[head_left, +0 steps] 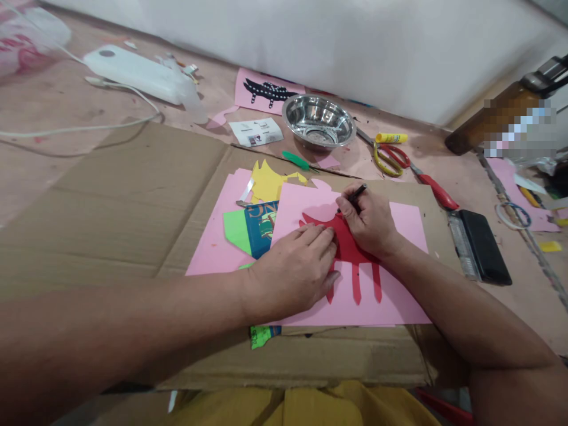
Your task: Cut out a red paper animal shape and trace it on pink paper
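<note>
My left hand (295, 272) lies flat, fingers stretched out, pressing a red paper cut-out (355, 260) onto a pink sheet (399, 296). My right hand (370, 222) is closed around a black pen (357, 192), its tip at the cut-out's upper edge. The red shape has strips hanging down below my hands. Other pink, green, blue and yellow papers (266, 183) lie under the sheet's left side. Everything rests on flattened cardboard (133, 195).
A steel bowl (318, 120) stands behind the papers. Scissors (390, 157), a yellow glue stick (391, 138), a red-handled knife (437, 189) and a black block (483, 245) lie to the right. A white device (133, 71) with a cable sits far left.
</note>
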`<state>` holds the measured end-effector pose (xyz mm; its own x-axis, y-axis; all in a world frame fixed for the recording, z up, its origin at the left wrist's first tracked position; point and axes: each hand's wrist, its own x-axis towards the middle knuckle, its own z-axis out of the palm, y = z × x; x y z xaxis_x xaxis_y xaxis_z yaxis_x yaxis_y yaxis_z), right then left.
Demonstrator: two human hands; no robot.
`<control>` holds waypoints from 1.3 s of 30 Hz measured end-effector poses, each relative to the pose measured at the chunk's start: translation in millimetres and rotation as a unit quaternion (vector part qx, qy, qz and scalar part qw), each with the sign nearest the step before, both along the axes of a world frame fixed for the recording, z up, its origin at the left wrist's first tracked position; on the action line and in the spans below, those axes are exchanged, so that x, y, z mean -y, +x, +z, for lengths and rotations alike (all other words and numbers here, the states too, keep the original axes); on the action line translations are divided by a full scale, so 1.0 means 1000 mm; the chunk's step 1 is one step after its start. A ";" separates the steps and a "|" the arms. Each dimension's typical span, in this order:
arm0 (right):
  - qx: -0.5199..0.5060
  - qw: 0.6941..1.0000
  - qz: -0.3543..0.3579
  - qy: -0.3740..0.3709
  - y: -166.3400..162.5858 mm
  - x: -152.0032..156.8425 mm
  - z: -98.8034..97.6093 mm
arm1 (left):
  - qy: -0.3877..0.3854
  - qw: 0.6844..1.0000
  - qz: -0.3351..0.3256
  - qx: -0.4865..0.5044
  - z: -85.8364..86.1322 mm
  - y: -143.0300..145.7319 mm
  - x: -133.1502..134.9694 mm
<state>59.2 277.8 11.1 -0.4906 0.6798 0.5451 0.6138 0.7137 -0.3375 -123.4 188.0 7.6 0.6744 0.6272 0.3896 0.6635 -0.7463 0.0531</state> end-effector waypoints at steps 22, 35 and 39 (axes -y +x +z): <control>0.002 0.999 0.002 -0.042 -0.002 0.006 0.001 | -0.016 1.000 -0.004 0.000 0.001 0.000 0.000; -0.007 0.999 -0.016 -0.027 -0.001 0.003 0.002 | -0.015 1.000 -0.003 -0.001 0.002 0.000 0.000; -0.004 1.000 -0.013 -0.028 -0.001 0.003 0.001 | -0.016 1.000 -0.005 -0.002 0.003 0.000 0.000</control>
